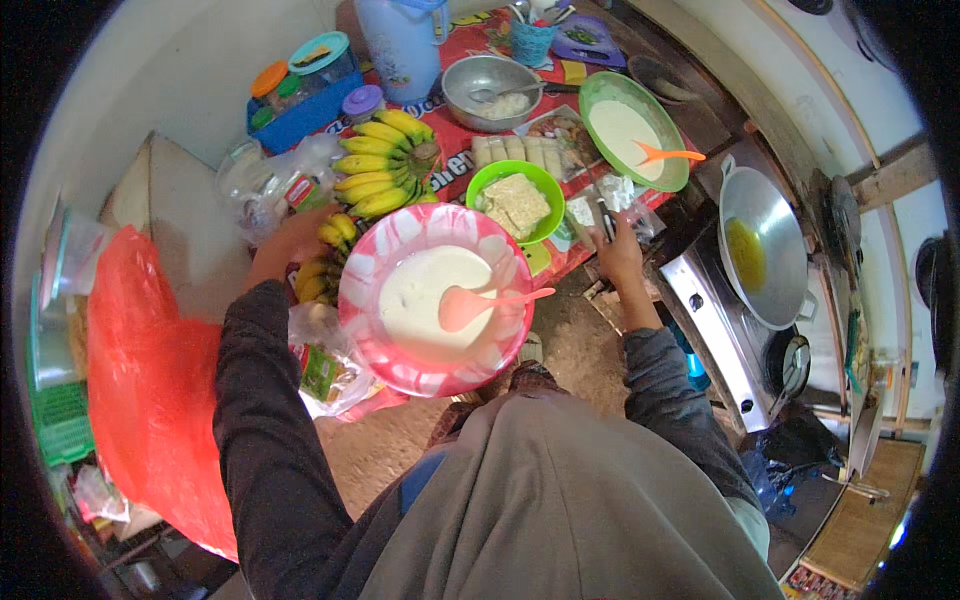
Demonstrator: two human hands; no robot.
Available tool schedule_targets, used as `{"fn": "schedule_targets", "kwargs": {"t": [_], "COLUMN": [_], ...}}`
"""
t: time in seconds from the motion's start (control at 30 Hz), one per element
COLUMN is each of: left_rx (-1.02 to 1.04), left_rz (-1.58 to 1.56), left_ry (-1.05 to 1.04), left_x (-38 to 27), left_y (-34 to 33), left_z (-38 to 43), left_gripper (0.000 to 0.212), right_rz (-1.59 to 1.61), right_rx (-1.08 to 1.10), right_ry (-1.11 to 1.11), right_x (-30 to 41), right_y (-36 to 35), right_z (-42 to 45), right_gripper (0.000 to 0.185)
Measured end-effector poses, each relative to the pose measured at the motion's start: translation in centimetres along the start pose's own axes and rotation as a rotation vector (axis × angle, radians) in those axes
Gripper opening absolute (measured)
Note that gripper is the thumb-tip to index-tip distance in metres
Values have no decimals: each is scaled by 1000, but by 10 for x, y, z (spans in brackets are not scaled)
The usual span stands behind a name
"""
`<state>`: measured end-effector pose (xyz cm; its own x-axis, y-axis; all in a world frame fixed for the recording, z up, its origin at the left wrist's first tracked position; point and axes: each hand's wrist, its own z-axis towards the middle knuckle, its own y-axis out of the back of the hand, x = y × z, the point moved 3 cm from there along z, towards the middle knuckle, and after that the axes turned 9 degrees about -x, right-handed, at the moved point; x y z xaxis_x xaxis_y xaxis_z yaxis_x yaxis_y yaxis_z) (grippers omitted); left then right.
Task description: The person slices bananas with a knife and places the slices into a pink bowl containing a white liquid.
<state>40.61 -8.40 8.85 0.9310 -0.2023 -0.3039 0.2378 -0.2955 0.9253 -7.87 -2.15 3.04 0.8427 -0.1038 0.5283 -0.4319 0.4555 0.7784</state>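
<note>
My right hand (619, 244) is closed around the black handle of a knife (604, 214), its blade pointing up toward the table's far side. At the left, my left hand (300, 234) reaches among the banana bunches (379, 169); its fingers are partly hidden, so its grip cannot be told. Between the hands stands a pink and white basin (360, 330) of pale batter with a pink ladle (457, 307) in it. Behind it, a bright green bowl (556, 196) holds pale tempeh-like slabs (517, 204). White wrapping (581, 214) lies beside my right hand.
A wok (780, 255) with yellow oil sits on the gas stove (712, 337) at right. Farther back are a green basin (675, 124) of batter with an orange spoon, a metal bowl (457, 82), a blue pitcher (401, 52) and a blue container tray (300, 116). A red plastic bag (157, 390) stands left.
</note>
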Motion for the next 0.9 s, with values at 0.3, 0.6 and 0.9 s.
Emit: {"fn": "schedule_targets", "kwargs": {"t": [0.3, 0.6, 0.9], "left_rx": [0, -235, -255], "left_rz": [134, 350, 294], "left_ry": [23, -140, 82], "left_x": [-12, -5, 13], "left_y": [5, 14, 32], "left_z": [0, -12, -30], "left_gripper": [70, 47, 58], "right_rz": [33, -63, 515], "right_rx": [20, 116, 242], "right_ry": [36, 18, -104], "right_x": [-11, 18, 88], "right_y": [-35, 30, 57], "right_z": [48, 38, 10], "right_gripper": [63, 44, 36]}}
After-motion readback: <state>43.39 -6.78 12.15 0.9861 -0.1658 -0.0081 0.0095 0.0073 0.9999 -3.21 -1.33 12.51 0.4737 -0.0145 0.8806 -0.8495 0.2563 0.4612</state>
